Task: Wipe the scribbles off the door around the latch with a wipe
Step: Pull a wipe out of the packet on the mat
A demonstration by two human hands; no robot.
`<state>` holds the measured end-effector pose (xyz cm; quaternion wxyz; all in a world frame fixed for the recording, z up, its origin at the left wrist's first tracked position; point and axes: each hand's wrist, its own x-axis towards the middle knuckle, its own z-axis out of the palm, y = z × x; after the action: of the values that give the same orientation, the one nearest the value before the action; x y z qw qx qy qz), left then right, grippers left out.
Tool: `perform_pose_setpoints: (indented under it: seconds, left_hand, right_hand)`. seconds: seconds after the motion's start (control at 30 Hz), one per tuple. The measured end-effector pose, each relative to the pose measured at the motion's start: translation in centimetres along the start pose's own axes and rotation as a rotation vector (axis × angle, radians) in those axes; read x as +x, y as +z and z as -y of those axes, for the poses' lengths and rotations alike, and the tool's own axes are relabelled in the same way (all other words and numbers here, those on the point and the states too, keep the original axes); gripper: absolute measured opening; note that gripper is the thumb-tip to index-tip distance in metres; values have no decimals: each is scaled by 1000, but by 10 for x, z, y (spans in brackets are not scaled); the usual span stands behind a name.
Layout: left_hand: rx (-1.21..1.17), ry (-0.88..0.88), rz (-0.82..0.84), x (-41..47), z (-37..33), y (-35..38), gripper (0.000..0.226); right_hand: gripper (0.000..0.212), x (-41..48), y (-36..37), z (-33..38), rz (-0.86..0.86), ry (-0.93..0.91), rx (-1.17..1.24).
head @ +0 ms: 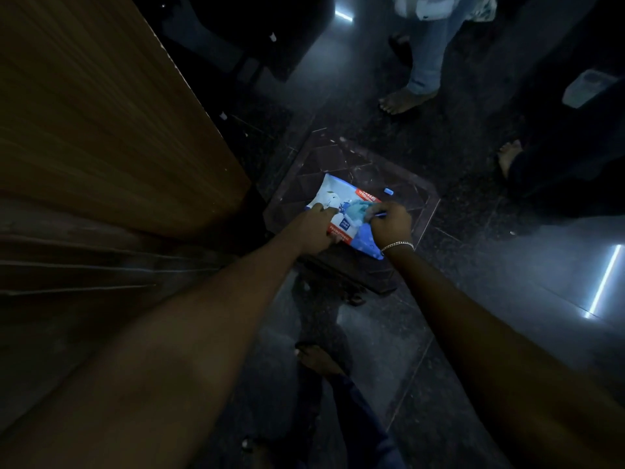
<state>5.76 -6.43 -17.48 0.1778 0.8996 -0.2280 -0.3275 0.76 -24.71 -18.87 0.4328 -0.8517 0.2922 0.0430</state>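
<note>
A glossy, crinkled plastic wipes pack [338, 195] lies on a dark diamond-patterned mat [355, 157] beside the wood-grain door [101, 113]; the left hand [314, 228] presses it with straight fingers, the right hand [390, 225] pinches its blue top

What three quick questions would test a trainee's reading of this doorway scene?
1. True or false: the wipes pack lies low on the floor, not raised to the door.
2. Which wrist wears the bracelet? A left, B right.
3. Fill in: the small blue object lies ___ from the pack (apart / touching).

Key: 1 true; 2 B; 3 apart.
</note>
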Motion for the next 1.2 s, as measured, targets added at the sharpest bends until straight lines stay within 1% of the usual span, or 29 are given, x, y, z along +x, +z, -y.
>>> perform_pose_setpoints:
  seconds: [0.07,0.13,0.2,0.23,0.33,0.4,0.5,0.6,0.67,0.73,0.8,0.87,0.93,1.03,1.13,1.2]
  left_hand:
    - [-113,-50,-26,-6,-3,-2,74]
    - [-280,-94,-128,-16,-11,-5,69]
    - [-446,-125,-231,-27,-20,-10,62]
    - [-534,-139,-256,-33,-25,-14,59]
    - [-869,-192,-252,-61,-40,-26,44]
    - [-1023,-186,-290,-87,-45,-35,35]
    - [-1080,-183,-417,-132,-46,-48,21]
    - [-1142,-243,-482,-181,-36,-56,10]
    - [-1204,-264,-523,-220,-28,-58,15]
    - [-1230,-281,-570,-264,-21,-59,26]
    - [-1273,-318,-618,-307,-15,-56,31]
    - [-1313,-378,-685,-350,-9,-52,30]
    - [-1373,-435,-746,-391,1,-47,26]
    - [-1433,-462,-813,-449,14,-35,28]
    - [-1537,-432,-905,-504,22,-27,18]
    - [-1576,-406,-956,-539,26,-23,23]
  right_hand:
    - [19,-6,-6,4,7,79,153]
    - [21,-15,-13,11,37,112,279]
    - [23,-25,-20,22,78,101,364]
    - [23,-32,-23,29,99,84,389]
    - [19,-61,-32,56,148,10,428]
    - [22,-84,-37,76,197,-14,453]
    - [26,-120,-42,105,306,11,510]
    - [19,-157,-42,127,406,-2,545]
    - [13,-185,-39,140,485,-96,504]
    - [17,-213,-35,155,568,-149,479]
    - [18,-242,-29,170,668,-171,478]
    - [14,-269,-23,182,738,-230,437]
    - [11,-295,-17,192,772,-299,383]
    - [9,-339,-5,212,825,-365,326]
    - [20,-387,14,234,880,-435,253]
    - [27,-421,29,247,914,-466,225]
